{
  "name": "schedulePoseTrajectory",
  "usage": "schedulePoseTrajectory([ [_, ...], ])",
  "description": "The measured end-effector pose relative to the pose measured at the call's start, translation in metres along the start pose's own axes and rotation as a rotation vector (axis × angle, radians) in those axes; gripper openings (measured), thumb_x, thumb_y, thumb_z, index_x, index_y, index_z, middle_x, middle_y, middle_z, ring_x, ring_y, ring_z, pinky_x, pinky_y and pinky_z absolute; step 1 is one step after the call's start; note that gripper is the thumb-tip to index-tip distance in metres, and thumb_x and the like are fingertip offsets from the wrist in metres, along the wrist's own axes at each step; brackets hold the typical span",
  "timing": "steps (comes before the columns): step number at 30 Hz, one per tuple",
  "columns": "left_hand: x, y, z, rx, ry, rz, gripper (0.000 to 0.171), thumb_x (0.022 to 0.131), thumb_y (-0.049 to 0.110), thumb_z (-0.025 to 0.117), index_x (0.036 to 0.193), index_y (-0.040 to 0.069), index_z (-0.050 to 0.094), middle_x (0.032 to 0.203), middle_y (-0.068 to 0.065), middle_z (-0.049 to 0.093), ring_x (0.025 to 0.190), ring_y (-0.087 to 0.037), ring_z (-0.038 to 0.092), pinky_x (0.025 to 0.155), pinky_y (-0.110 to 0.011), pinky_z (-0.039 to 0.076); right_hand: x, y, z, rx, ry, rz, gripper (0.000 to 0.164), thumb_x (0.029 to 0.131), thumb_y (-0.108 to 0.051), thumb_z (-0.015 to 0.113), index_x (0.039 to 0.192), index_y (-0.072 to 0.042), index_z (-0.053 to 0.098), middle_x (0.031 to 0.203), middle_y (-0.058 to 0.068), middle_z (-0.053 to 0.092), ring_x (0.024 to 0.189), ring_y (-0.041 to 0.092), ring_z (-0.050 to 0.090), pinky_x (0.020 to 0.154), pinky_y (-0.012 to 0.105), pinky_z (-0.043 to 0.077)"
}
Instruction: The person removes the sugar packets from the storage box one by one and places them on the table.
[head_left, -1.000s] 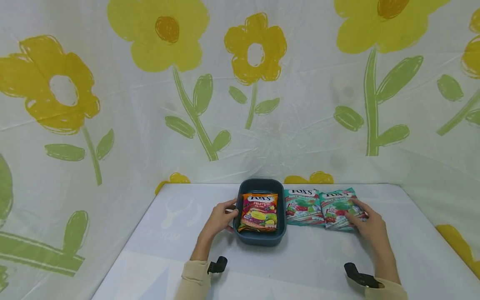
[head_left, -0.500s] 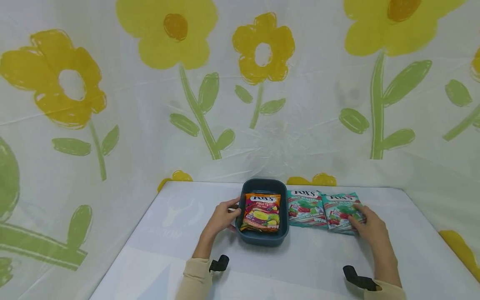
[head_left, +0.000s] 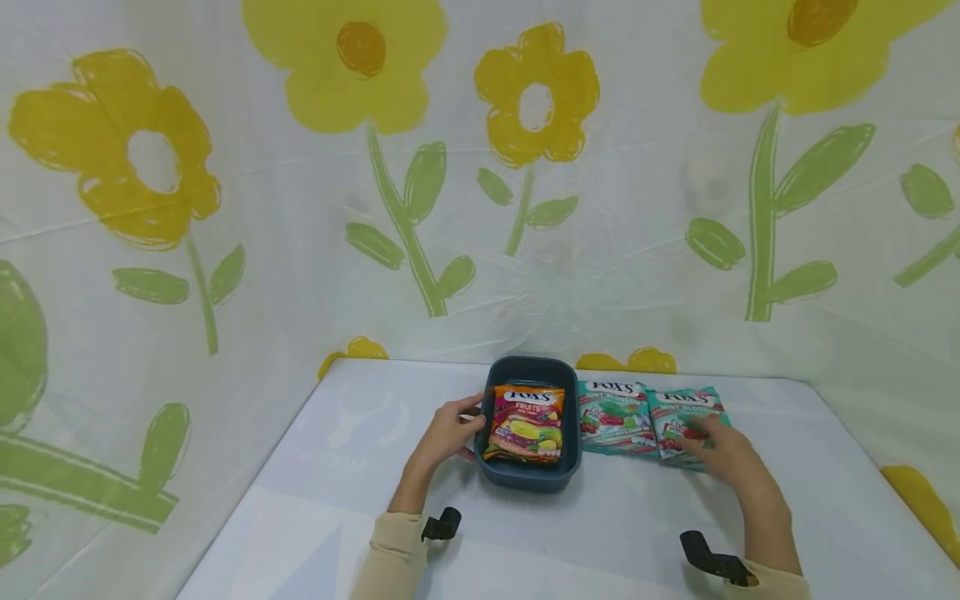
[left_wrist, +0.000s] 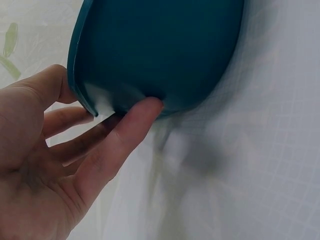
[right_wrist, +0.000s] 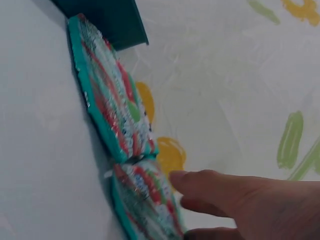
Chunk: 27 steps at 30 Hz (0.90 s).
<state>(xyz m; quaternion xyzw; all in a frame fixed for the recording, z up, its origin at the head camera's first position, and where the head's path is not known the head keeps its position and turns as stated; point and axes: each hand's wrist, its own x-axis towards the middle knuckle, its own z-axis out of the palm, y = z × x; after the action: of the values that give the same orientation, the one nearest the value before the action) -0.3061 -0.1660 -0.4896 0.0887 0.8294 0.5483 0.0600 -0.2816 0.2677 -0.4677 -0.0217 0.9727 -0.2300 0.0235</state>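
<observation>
A dark blue rectangular tub (head_left: 527, 477) stands on the table, with an orange and purple bag of Fox's Fruits candy (head_left: 525, 423) lying in it. My left hand (head_left: 444, 433) holds the tub by its left side. In the left wrist view the thumb is at the tub's rim and a fingertip (left_wrist: 150, 105) presses the outer wall. Two teal Fox's mint candy bags lie flat to the right: a nearer-to-tub bag (head_left: 617, 417) and a right-hand bag (head_left: 667, 417). My right hand (head_left: 729, 454) hovers over the right-hand bag, fingers loosely spread, gripping nothing.
The white table (head_left: 600, 533) has its far edge just behind the tub and bags. A flower-print curtain (head_left: 622, 250) hangs behind and at the sides. A black wrist mount is on each forearm.
My right hand has come off the right edge of the right-hand mint bag and shifted left above it. The left hand keeps its hold on the tub. The head view has turned slightly.
</observation>
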Motion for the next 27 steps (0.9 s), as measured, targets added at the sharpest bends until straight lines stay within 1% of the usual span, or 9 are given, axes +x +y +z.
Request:
schedulePoseTrajectory([
  [4, 0.001, 0.000, 0.001, 0.008, -0.002, 0.010, 0.054, 0.096, 0.016, 0.057, 0.147, 0.009, 0.045, 0.131, -0.024, 0.059, 0.107, -0.032, 0.066, 0.051, -0.036, 0.063, -0.004, -0.011, -0.004, 0.000, -0.126, -0.020, 0.074, 0.093, -0.049, 0.060, 0.138, 0.009, 0.046, 0.138, 0.038, 0.045, 0.127, 0.061, 0.037, 0.096, 0.073, 0.042],
  [7, 0.002, 0.000, 0.002, 0.012, -0.004, 0.009, 0.054, 0.095, 0.018, 0.057, 0.147, 0.009, 0.045, 0.131, -0.023, 0.059, 0.108, -0.032, 0.066, 0.052, -0.036, 0.063, -0.008, -0.020, -0.005, -0.009, -0.172, -0.015, 0.074, 0.092, -0.049, 0.061, 0.140, 0.006, 0.047, 0.139, 0.037, 0.045, 0.127, 0.060, 0.038, 0.094, 0.073, 0.044],
  [13, 0.001, 0.000, 0.000, -0.009, 0.006, 0.007, 0.054, 0.095, 0.015, 0.057, 0.147, 0.010, 0.045, 0.130, -0.024, 0.060, 0.106, -0.033, 0.067, 0.051, -0.037, 0.063, -0.010, -0.039, -0.010, -0.062, -0.187, -0.071, 0.070, 0.093, -0.048, 0.060, 0.138, 0.005, 0.049, 0.138, 0.035, 0.048, 0.126, 0.058, 0.043, 0.095, 0.070, 0.046],
  [16, 0.000, 0.000, 0.000, -0.020, 0.000, 0.013, 0.054, 0.095, 0.015, 0.057, 0.147, 0.009, 0.045, 0.131, -0.025, 0.059, 0.107, -0.035, 0.066, 0.051, -0.037, 0.063, -0.010, -0.049, -0.013, -0.051, -0.195, -0.100, 0.069, 0.093, -0.046, 0.060, 0.138, 0.006, 0.050, 0.138, 0.034, 0.049, 0.125, 0.056, 0.046, 0.096, 0.068, 0.046],
  [18, -0.001, 0.000, 0.000, -0.026, -0.002, 0.014, 0.054, 0.095, 0.016, 0.058, 0.147, 0.009, 0.045, 0.131, -0.025, 0.059, 0.108, -0.035, 0.065, 0.051, -0.038, 0.063, -0.010, -0.054, -0.015, -0.042, -0.205, -0.103, 0.071, 0.093, -0.047, 0.060, 0.139, 0.006, 0.048, 0.138, 0.034, 0.049, 0.125, 0.055, 0.047, 0.097, 0.068, 0.046],
  [20, -0.001, -0.001, 0.000, -0.025, -0.003, 0.013, 0.054, 0.095, 0.016, 0.058, 0.148, 0.009, 0.044, 0.131, -0.025, 0.058, 0.108, -0.035, 0.065, 0.051, -0.038, 0.063, -0.010, -0.058, -0.015, -0.030, -0.213, -0.109, 0.071, 0.093, -0.046, 0.060, 0.140, 0.006, 0.047, 0.137, 0.034, 0.051, 0.122, 0.052, 0.051, 0.096, 0.065, 0.049],
  [22, -0.002, 0.000, 0.000, -0.025, -0.001, 0.008, 0.054, 0.095, 0.017, 0.058, 0.148, 0.009, 0.045, 0.132, -0.025, 0.058, 0.108, -0.034, 0.065, 0.052, -0.038, 0.063, -0.009, -0.062, -0.015, -0.028, -0.215, -0.117, 0.071, 0.093, -0.045, 0.061, 0.139, 0.007, 0.047, 0.133, 0.033, 0.054, 0.116, 0.048, 0.056, 0.093, 0.063, 0.052],
  [24, -0.002, 0.000, 0.000, -0.021, -0.002, 0.005, 0.054, 0.096, 0.017, 0.058, 0.148, 0.009, 0.045, 0.132, -0.025, 0.058, 0.108, -0.033, 0.065, 0.052, -0.037, 0.063, -0.008, -0.067, -0.015, -0.033, -0.216, -0.123, 0.069, 0.093, -0.044, 0.061, 0.139, 0.007, 0.048, 0.130, 0.032, 0.056, 0.112, 0.045, 0.059, 0.091, 0.061, 0.053],
  [27, -0.002, 0.001, 0.000, -0.019, -0.004, 0.005, 0.054, 0.096, 0.017, 0.057, 0.148, 0.008, 0.044, 0.132, -0.025, 0.057, 0.108, -0.033, 0.065, 0.052, -0.037, 0.063, -0.008, -0.074, -0.015, -0.043, -0.213, -0.130, 0.068, 0.093, -0.044, 0.061, 0.138, 0.006, 0.049, 0.132, 0.032, 0.055, 0.115, 0.047, 0.057, 0.093, 0.062, 0.052],
])
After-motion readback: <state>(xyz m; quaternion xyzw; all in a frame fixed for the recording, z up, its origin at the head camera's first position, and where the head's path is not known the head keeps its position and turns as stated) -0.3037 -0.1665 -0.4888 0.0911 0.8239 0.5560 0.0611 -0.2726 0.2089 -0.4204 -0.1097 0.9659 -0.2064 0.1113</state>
